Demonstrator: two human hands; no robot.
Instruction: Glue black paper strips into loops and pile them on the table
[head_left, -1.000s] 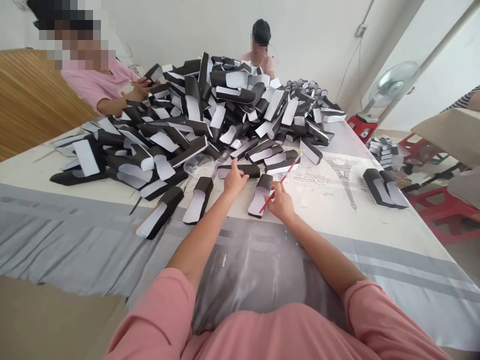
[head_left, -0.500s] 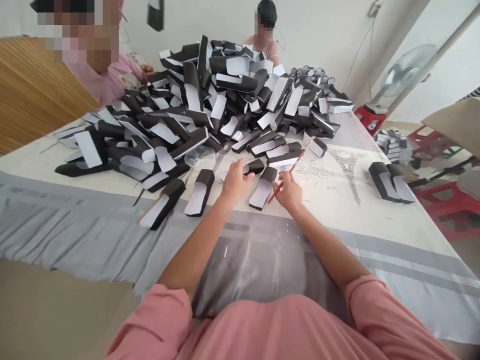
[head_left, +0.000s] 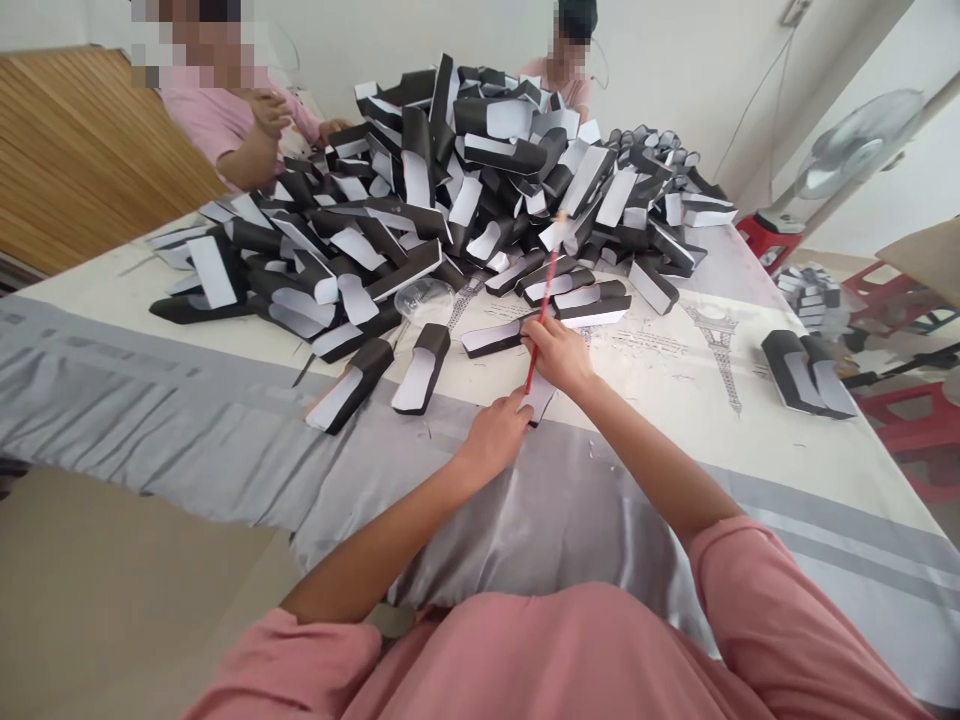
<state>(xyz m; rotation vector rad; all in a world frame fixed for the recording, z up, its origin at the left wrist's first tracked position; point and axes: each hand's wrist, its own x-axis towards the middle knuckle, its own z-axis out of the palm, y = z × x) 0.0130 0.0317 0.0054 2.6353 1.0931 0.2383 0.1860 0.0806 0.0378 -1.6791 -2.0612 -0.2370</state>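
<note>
- The right fingers were clenched round a slim red stick, which stood nearly upright out of the fist, its far tip pale.
- The left fingers lay extended against the lower end of a black-and-white card piece, touching it without closing on it.
- That piece sat near the front of the bench, between the two hands and mostly hidden under the right hand; the left hand rested just below it.
- Judging by its folds, the piece should be light and fairly stiff, with thin edges that could crease; its thicker black end looked the surest place to take hold.
- The stick looked light and rigid, and easy to hold low down, as it was.
- Compared with the earlier frame, the hands had drawn together, the stick had risen from a low slant, and the piece had gone largely under the right hand.
- Nearby lay a flat black-and-white piece, a clear plastic lid and a large heap of similar pieces, all on a printed cloth.
- A co-worker's hand was raised beyond the heap.
</note>
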